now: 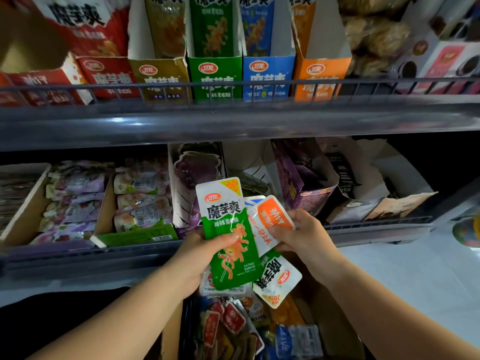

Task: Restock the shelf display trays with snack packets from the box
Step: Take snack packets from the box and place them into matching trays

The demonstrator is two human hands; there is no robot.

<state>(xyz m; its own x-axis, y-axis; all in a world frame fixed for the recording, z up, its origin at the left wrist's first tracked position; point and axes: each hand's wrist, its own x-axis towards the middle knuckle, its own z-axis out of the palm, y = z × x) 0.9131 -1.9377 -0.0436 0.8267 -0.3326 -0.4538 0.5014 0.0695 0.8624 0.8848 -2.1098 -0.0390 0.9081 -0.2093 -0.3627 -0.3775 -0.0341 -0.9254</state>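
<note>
The left hand (pixel 193 261) curls round a small fan of packets, its thumb pressed across the face of a green packet (pixel 228 229) that stands upright at the front. The right hand (pixel 306 235) pinches an orange packet (pixel 274 216), tilted and overlapping the green one; we judge it is being drawn out of the fan. A second green packet (pixel 276 278) hangs upside down beneath them, and we cannot tell which hand carries it. A blue packet (pixel 255 200) peeks out behind. Both hands hover above the open box (pixel 335 326), where mixed packets (pixel 228 323) lie loose. On the upper shelf (pixel 233 118), colour-coded trays stand in a row behind a wire rail: the green tray (pixel 215 79), blue tray (pixel 267 76) and orange tray (pixel 320 74) side by side. We read the step as sorting the handful by flavour before loading. The next move, as we see it, calls for lifting the orange packet up over the rail and slipping it upright into the orange tray, with the left hand gripping the rest firmly
</note>
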